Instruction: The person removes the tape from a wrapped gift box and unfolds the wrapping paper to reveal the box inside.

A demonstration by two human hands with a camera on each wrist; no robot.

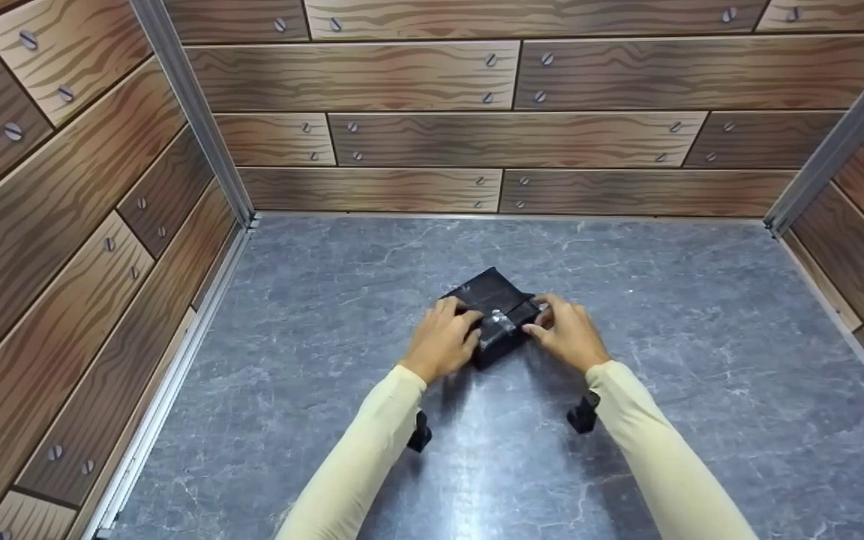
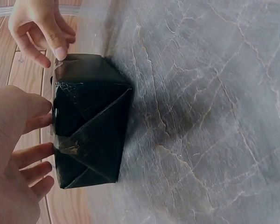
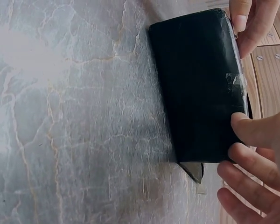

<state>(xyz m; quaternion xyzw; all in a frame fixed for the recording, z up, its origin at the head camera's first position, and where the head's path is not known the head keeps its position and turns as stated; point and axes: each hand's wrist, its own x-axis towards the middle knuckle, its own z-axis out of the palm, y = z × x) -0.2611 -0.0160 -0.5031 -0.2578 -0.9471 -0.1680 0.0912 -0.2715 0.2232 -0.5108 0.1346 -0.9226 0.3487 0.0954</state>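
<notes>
A box wrapped in black paper [image 1: 493, 292] lies on the grey marbled surface, turned at an angle. Clear tape [image 1: 502, 320] crosses its top near the front edge. In the left wrist view, folded paper creases mark one end of the box [image 2: 95, 130]. My left hand [image 1: 443, 337] rests its fairly straight fingers on the top at the left side. At the right front corner, my right hand [image 1: 568, 330] grips the wrapping with thumb and curled fingers. A loose paper flap [image 3: 192, 171] sticks out low at that end in the right wrist view.
Wood-print panels [image 1: 417, 139] wall in the surface [image 1: 312, 322] at the back and both sides. Metal rails [image 1: 199, 105] run up the corners. A black wrist camera [image 1: 583, 412] hangs under the right sleeve, another [image 1: 420, 432] under the left.
</notes>
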